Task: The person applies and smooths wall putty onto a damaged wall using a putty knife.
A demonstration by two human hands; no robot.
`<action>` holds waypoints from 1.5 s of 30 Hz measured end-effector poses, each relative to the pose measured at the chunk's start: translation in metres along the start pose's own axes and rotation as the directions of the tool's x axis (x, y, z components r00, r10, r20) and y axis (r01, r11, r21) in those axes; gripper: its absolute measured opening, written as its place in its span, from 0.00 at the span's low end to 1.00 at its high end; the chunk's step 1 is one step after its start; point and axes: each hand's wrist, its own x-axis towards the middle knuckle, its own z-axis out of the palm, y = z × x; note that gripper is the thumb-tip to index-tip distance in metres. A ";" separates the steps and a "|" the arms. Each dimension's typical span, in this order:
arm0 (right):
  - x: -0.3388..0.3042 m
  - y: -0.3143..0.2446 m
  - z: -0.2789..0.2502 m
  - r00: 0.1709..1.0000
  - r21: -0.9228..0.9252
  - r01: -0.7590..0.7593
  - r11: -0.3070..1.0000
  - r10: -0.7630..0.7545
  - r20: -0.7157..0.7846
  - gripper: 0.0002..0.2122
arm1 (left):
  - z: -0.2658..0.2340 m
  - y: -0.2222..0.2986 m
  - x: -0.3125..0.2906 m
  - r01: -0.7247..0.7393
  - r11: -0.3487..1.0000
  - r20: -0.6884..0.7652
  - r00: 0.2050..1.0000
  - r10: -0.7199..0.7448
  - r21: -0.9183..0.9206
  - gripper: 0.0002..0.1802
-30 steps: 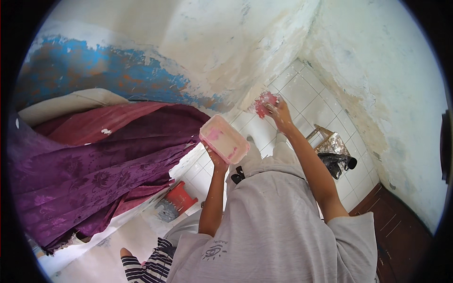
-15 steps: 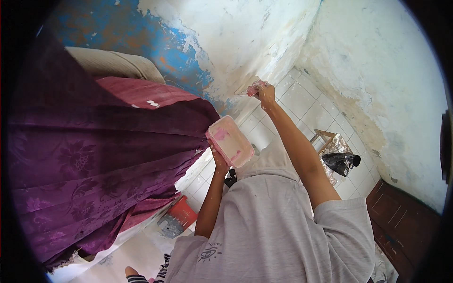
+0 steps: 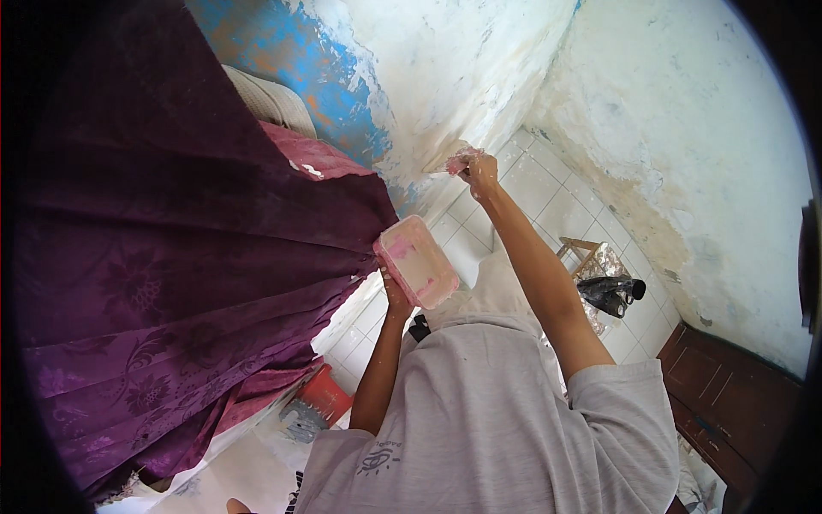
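Note:
My right hand (image 3: 481,174) is stretched forward, fingers closed on a pink-smeared putty knife (image 3: 463,158). Its flat pale blade lies at the low part of the patchy wall (image 3: 445,94), close to where wall and floor meet; whether it presses on the surface is hard to tell. Nearer my body, my left hand (image 3: 396,294) holds up a pink rectangular plastic tub (image 3: 383,249) from below and the side. Whitish paste with pink smears coats the tub's inside. The fingers under the tub are partly hidden.
A purple curtain (image 3: 171,248) hangs at my left, touching the tub's side. On the tiled floor (image 3: 535,184) at right stands a paint-spattered wooden stool (image 3: 606,257) bearing a black object (image 3: 610,295). A red bucket (image 3: 324,396) sits lower left; brown wooden furniture (image 3: 711,398) is at right.
At upper left the dark curtain now covers more of the beige cushioned thing. My right hand and the putty knife have shifted only slightly; the tub stays nearly in place.

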 end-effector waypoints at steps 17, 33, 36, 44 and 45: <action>-0.019 -0.064 0.020 0.999 0.090 -0.007 0.996 0.009 -0.031 0.06 | 0.025 0.003 0.005 0.028 0.999 0.024 0.999 -0.028 -0.024 0.43; -0.019 0.105 -0.061 0.991 -0.027 -0.117 0.993 0.118 0.065 0.12 | -0.025 -0.001 -0.010 0.059 0.997 -0.033 0.998 -0.061 -0.053 0.46; -0.009 0.117 -0.044 0.923 -0.336 0.326 0.884 -0.221 0.316 0.12 | -0.026 0.003 -0.016 0.059 0.996 -0.037 0.997 -0.061 -0.061 0.47; 0.007 0.046 -0.013 0.904 0.485 -0.390 0.783 0.426 0.040 0.11 | 0.007 0.009 -0.020 -0.015 0.999 -0.028 0.999 0.016 0.035 0.46; 0.009 0.039 -0.014 0.907 0.484 -0.396 0.780 0.416 0.070 0.11 | 0.010 0.009 -0.018 -0.006 1.000 -0.021 1.000 0.007 0.016 0.46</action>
